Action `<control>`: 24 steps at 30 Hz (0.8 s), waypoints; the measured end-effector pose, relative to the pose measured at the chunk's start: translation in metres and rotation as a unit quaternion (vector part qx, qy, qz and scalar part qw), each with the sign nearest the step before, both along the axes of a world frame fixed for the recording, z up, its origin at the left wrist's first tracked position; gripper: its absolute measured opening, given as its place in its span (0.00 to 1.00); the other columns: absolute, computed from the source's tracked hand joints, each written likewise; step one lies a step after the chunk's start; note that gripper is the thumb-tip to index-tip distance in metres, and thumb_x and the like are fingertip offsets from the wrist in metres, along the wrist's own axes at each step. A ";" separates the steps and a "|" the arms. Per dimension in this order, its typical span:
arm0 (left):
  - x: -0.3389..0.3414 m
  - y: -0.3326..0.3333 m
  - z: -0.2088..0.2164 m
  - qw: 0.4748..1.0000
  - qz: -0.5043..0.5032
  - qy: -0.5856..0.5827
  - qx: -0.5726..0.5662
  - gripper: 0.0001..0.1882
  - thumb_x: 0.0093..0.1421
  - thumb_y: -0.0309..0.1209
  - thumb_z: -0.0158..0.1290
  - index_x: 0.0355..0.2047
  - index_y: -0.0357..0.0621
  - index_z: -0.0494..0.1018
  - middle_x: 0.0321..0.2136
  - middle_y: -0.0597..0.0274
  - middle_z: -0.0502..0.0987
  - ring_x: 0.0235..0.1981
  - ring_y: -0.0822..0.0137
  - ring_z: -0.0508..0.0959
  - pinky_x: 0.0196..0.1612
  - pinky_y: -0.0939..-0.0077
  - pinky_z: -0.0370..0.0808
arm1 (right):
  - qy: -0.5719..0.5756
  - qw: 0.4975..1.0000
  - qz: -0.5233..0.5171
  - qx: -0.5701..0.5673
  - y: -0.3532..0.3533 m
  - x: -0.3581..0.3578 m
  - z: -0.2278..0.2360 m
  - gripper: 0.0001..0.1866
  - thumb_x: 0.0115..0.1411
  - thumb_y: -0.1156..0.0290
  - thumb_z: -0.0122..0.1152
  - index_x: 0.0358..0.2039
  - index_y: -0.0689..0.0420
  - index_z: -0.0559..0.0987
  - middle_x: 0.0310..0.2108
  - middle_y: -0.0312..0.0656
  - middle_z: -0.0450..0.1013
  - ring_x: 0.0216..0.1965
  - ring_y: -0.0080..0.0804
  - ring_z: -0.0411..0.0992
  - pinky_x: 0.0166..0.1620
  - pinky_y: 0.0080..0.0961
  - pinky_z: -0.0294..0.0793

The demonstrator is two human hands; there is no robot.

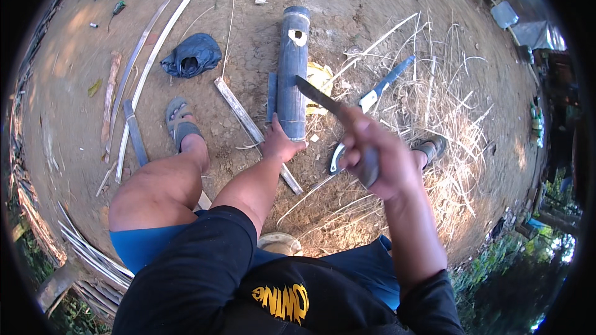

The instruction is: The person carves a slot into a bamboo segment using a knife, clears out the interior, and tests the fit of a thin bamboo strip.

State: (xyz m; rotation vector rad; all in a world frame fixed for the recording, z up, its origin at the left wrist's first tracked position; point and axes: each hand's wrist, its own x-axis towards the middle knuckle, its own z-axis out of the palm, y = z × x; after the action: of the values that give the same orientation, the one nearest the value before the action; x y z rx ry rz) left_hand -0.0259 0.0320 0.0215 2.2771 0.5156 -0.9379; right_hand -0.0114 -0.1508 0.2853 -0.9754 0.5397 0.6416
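Observation:
A dark bluish-grey bamboo tube (292,87) lies lengthwise on the ground in front of me, with a pale-edged hole cut near its far end. My left hand (282,142) grips its near end, fingers along the left side and thumb at the right. A dark flat strip (272,96) lies against the tube's left side. In my right hand (380,158) is a knife (318,94), held by the handle. Its dark blade points up and left, and the tip appears over or beside the tube's right side; contact cannot be told.
A blue-and-white saw (392,77) lies right of the tube, beside a heap of pale shavings (453,124). Leftward are a dark plastic bag (192,56), a wooden strip (245,115) and long pale strips (158,40). My sandalled feet flank the work.

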 end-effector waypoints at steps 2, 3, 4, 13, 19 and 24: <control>0.001 -0.001 0.003 1.000 -0.003 -0.001 -0.006 0.73 0.44 0.54 0.73 0.76 0.52 0.31 0.71 0.45 0.55 0.71 0.48 0.59 0.72 0.40 0.53 | -0.010 0.999 -0.025 0.017 -0.007 0.008 0.003 0.40 0.68 0.60 0.57 0.71 0.69 0.52 0.33 0.39 0.73 0.27 0.27 0.75 0.33 0.26 0.78; 0.002 0.000 0.003 1.000 -0.004 0.002 -0.003 0.73 0.44 0.54 0.73 0.76 0.52 0.31 0.71 0.45 0.55 0.71 0.48 0.59 0.71 0.40 0.53 | -0.025 1.000 -0.010 -0.008 -0.007 0.004 -0.001 0.42 0.68 0.60 0.57 0.72 0.70 0.51 0.33 0.39 0.73 0.28 0.28 0.75 0.33 0.25 0.78; 0.002 -0.001 0.004 1.000 -0.004 0.006 -0.002 0.73 0.44 0.54 0.73 0.76 0.52 0.31 0.71 0.45 0.55 0.71 0.48 0.59 0.71 0.40 0.54 | -0.038 0.999 0.018 -0.035 -0.004 -0.008 -0.008 0.43 0.68 0.61 0.57 0.72 0.70 0.48 0.33 0.40 0.73 0.28 0.27 0.75 0.33 0.24 0.77; 0.002 0.003 -0.008 0.999 -0.044 0.006 0.006 0.76 0.42 0.60 0.72 0.76 0.48 0.31 0.71 0.44 0.55 0.71 0.47 0.58 0.70 0.42 0.56 | 0.070 0.975 0.125 -0.170 0.045 -0.167 -0.118 0.31 0.57 0.75 0.58 0.62 0.66 0.67 0.25 0.38 0.72 0.22 0.25 0.73 0.26 0.25 0.71; -0.003 0.011 -0.005 0.997 -0.072 -0.003 0.002 0.78 0.41 0.67 0.69 0.75 0.43 0.30 0.72 0.41 0.51 0.73 0.47 0.54 0.71 0.41 0.55 | -0.115 0.959 0.034 -0.256 0.045 -0.115 -0.103 0.22 0.66 0.68 0.62 0.56 0.62 0.68 0.24 0.36 0.71 0.19 0.24 0.71 0.22 0.23 0.68; -0.020 0.030 -0.018 0.993 -0.101 -0.056 -0.036 0.77 0.42 0.67 0.69 0.75 0.41 0.32 0.73 0.40 0.49 0.73 0.45 0.53 0.72 0.44 0.55 | -0.076 0.960 0.007 -0.268 0.051 -0.068 -0.108 0.11 0.63 0.71 0.63 0.41 0.60 0.72 0.23 0.36 0.70 0.20 0.22 0.68 0.25 0.24 0.68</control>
State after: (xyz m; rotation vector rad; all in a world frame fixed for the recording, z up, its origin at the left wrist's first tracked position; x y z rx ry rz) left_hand -0.0462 0.0621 0.0032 2.3318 0.2018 -0.9023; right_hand -0.0791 -0.0994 0.1768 -1.5261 0.5824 0.4317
